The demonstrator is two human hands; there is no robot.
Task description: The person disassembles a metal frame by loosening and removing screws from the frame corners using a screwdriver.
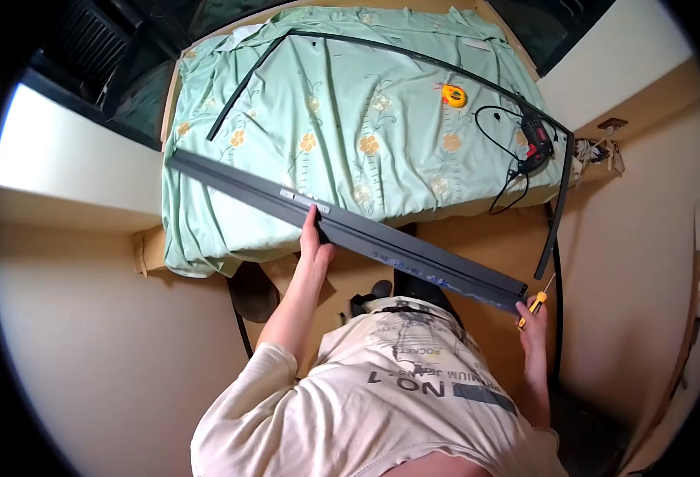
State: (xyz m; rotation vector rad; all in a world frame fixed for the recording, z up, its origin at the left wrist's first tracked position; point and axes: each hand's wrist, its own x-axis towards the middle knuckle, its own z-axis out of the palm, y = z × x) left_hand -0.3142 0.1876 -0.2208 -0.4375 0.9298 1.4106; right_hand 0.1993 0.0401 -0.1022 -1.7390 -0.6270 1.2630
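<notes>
A long dark grey metal profile (366, 238) runs slantwise across the view, its far left end over the edge of the cloth-covered bed. My left hand (316, 242) is closed on it left of the middle, thumb on the face below a small silver plate (305, 200). Blue handwriting marks the lower right part of the profile. At the right end, my right hand (533, 319) is closed around a screwdriver (537, 302) with a yellow and black handle, its shaft pointing up and away. The fingers of this hand are also at the profile's end; their grip there is partly hidden.
On the green flowered cloth (342, 111) lie a thin black frame strip (413, 56), a yellow tape measure (453, 96) and a corded power drill (535, 143). The strip's right leg hangs past the bed's edge. Walls (87, 262) stand on both sides.
</notes>
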